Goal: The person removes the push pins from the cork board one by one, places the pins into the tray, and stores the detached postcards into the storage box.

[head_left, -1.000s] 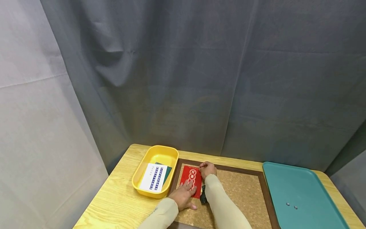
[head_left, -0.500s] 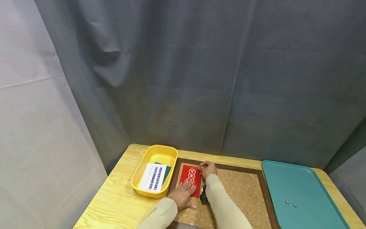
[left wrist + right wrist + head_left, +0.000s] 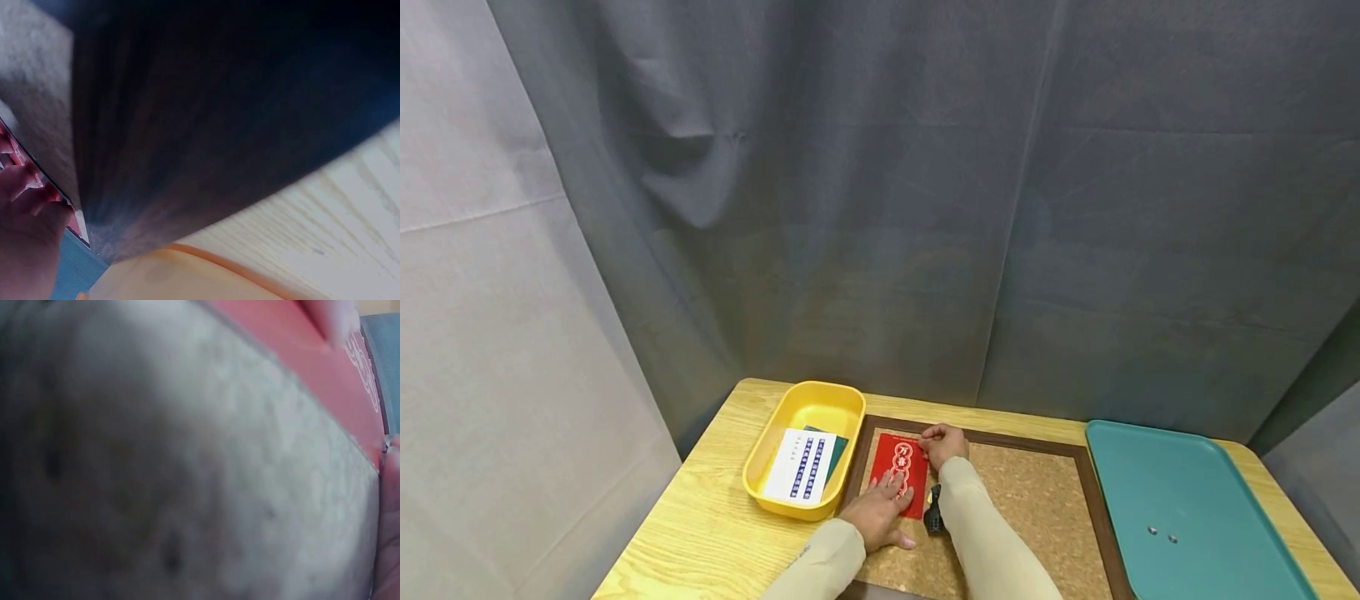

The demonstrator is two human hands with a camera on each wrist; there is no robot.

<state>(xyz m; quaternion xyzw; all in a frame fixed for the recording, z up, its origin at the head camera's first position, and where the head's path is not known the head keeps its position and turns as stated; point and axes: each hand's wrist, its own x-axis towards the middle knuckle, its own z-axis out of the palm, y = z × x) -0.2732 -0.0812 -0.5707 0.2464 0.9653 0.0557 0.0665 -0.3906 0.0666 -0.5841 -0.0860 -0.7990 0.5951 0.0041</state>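
Observation:
A red envelope (image 3: 889, 454) with white lettering and ring patterns lies upright on the left part of a cork board (image 3: 1022, 500). Spread over its lower half is my left hand (image 3: 878, 515), fingers fairly straight and pressing it down. My right hand (image 3: 946, 446) is at the envelope's upper right corner, thumb and fingertips brought together. The right wrist view shows a small silvery tack (image 3: 386, 444) at those fingertips, mostly hidden by them. In the left wrist view, the fingers (image 3: 37, 200) lie over red paper.
Left of the board stands a yellow bin (image 3: 757, 467) holding a white card (image 3: 801, 465) with blue print and a dark green piece (image 3: 837, 458). On the right, a teal tray (image 3: 1210, 492) bears two small silvery tacks (image 3: 1152, 530). A brown frame (image 3: 1093, 508) edges the board.
The head view has shifted slightly. Both hands and the envelope keep nearly the same places; my left hand still presses and my right stays at the corner.

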